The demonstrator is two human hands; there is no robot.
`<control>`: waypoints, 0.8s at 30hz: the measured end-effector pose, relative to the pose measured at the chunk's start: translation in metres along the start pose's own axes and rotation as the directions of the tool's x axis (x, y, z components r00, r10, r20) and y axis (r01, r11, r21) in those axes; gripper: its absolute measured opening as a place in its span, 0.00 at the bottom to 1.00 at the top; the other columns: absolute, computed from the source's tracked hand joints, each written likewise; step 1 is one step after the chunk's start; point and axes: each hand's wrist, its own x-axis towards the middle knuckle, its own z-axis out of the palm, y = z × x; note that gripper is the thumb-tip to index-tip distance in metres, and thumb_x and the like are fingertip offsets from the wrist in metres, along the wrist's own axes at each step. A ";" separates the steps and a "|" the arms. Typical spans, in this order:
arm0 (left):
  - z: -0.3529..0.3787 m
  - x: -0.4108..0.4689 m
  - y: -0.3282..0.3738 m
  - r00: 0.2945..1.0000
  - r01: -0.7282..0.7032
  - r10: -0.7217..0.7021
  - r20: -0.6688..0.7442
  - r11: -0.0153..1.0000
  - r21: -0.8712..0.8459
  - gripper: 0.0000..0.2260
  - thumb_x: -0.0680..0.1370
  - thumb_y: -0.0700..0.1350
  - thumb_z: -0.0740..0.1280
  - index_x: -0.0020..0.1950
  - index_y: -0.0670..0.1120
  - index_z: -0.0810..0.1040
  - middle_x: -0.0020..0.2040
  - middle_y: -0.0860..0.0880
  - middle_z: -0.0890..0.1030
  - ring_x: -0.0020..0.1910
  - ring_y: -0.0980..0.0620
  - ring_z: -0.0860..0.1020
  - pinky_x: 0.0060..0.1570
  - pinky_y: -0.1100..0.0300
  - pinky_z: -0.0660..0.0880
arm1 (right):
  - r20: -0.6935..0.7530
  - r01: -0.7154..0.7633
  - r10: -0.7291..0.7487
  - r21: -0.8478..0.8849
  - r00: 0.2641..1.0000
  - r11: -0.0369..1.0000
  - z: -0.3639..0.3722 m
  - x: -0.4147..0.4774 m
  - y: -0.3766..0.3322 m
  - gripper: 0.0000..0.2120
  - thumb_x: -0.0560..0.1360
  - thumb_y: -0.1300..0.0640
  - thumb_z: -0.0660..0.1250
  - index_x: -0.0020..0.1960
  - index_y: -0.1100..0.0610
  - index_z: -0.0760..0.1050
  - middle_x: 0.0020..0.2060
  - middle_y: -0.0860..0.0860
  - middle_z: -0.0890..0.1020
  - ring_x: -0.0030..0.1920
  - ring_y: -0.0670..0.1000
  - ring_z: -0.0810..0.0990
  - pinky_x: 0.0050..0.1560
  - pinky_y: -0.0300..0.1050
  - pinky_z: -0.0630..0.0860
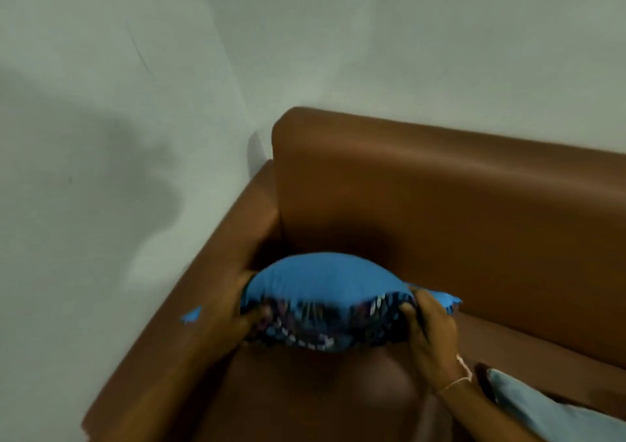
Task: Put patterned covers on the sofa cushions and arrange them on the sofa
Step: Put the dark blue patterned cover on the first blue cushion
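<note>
A blue cushion [325, 277] is held over the seat of a brown leather sofa [440, 204], near its left corner. A dark patterned cover [315, 328] is bunched around the cushion's near edge, with the blue top half bare. My left hand [233, 316] grips the cover's left side. My right hand [426, 323] grips its right side, with a thin thread band on the wrist. A blue corner of cloth [447, 301] sticks out past my right hand.
A pale grey cushion [528, 404] lies on the sofa seat at the lower right. The sofa's left armrest [189, 299] runs beside a white wall [101, 136]. A small blue scrap [192, 314] shows on the armrest.
</note>
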 end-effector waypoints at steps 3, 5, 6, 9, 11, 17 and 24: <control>-0.014 0.055 -0.005 1.000 -0.012 0.013 0.012 0.998 -0.058 0.17 0.77 0.50 0.71 0.64 0.47 0.78 0.58 0.56 0.80 0.53 0.66 0.74 0.54 0.78 0.68 | -0.067 -0.114 0.120 0.092 0.990 0.989 0.010 0.033 -0.024 0.20 0.80 0.41 0.55 0.38 0.54 0.65 0.30 0.51 0.75 0.32 0.53 0.75 0.32 0.53 0.69; -0.017 0.095 0.002 0.998 0.033 -0.027 0.058 0.994 -0.106 0.12 0.78 0.48 0.70 0.62 0.54 0.80 0.54 0.54 0.85 0.51 0.58 0.80 0.51 0.65 0.75 | -0.084 -0.166 0.169 0.044 0.982 0.985 0.017 0.064 -0.039 0.19 0.78 0.41 0.53 0.37 0.54 0.63 0.28 0.52 0.73 0.30 0.55 0.73 0.30 0.52 0.66; -0.022 0.112 0.002 0.998 0.039 -0.035 0.052 0.996 -0.080 0.10 0.78 0.47 0.69 0.56 0.61 0.80 0.47 0.56 0.86 0.42 0.59 0.82 0.44 0.66 0.75 | -0.102 -0.169 0.171 0.029 0.980 0.985 0.018 0.078 -0.045 0.18 0.79 0.42 0.54 0.37 0.54 0.63 0.27 0.52 0.73 0.29 0.56 0.73 0.30 0.52 0.65; -0.039 0.167 -0.016 0.997 0.059 -0.060 0.044 0.998 0.019 0.05 0.77 0.50 0.68 0.48 0.61 0.78 0.39 0.54 0.86 0.31 0.60 0.80 0.32 0.67 0.71 | -0.167 -0.179 0.169 -0.043 0.971 0.983 0.023 0.121 -0.060 0.17 0.80 0.43 0.56 0.37 0.51 0.62 0.28 0.53 0.75 0.31 0.59 0.74 0.31 0.53 0.68; -0.042 0.197 -0.031 0.992 0.082 -0.087 0.096 0.995 0.052 0.10 0.78 0.50 0.66 0.58 0.55 0.79 0.51 0.47 0.86 0.41 0.53 0.80 0.42 0.58 0.71 | -0.113 -0.207 0.194 -0.115 0.974 0.972 0.032 0.145 -0.063 0.16 0.80 0.42 0.55 0.40 0.52 0.66 0.32 0.55 0.78 0.34 0.62 0.76 0.34 0.55 0.74; 0.024 0.206 -0.055 0.994 0.107 -0.108 0.013 0.994 0.011 0.15 0.81 0.40 0.60 0.67 0.39 0.71 0.63 0.36 0.77 0.61 0.36 0.75 0.64 0.43 0.70 | -0.080 -0.259 0.247 -0.326 0.966 0.909 0.076 0.160 -0.050 0.16 0.81 0.41 0.51 0.45 0.53 0.63 0.32 0.52 0.72 0.40 0.63 0.75 0.44 0.54 0.65; 0.031 0.177 -0.052 0.897 -0.037 0.065 -0.436 0.997 0.073 0.16 0.84 0.47 0.51 0.69 0.44 0.68 0.65 0.40 0.75 0.66 0.40 0.70 0.70 0.40 0.64 | -0.259 -0.229 0.179 -0.176 0.949 0.957 0.055 0.134 -0.047 0.25 0.79 0.35 0.49 0.65 0.51 0.67 0.60 0.51 0.78 0.61 0.56 0.74 0.65 0.60 0.66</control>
